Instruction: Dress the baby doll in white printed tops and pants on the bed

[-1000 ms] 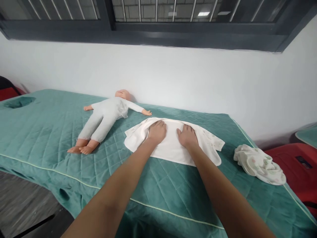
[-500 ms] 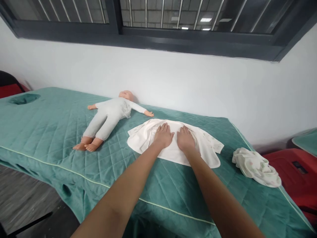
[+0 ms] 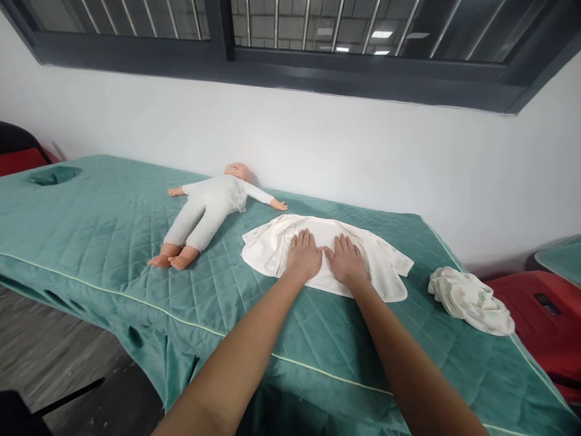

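A white baby jacket (image 3: pixel 330 227) with a faint print lies spread on the green quilted bed cover (image 3: pixel 218 303), its sleeves out to either side. My left hand (image 3: pixel 305 254) rests flat on the jacket, fingers stretched out. Beside it my right hand (image 3: pixel 347 260) is also flat on the cloth, fingers pointing away from me. The two thumbs nearly meet. To the left a baby doll (image 3: pixel 206 200) in a white outfit lies on its back, arms spread, one hand close to the jacket's left sleeve.
A crumpled white printed cloth (image 3: pixel 472 301) lies near the bed's right edge. Beyond that edge is a red case or seat (image 3: pixel 535 327). A face hole (image 3: pixel 54 175) opens at the bed's far left. The wall (image 3: pixel 363 151) and barred window (image 3: pixel 299 27) stand behind.
Both hands have slid slightly toward me over the jacket, and the thumbs have come closer together. The view has shifted a little. Doll and crumpled cloth stay in place.
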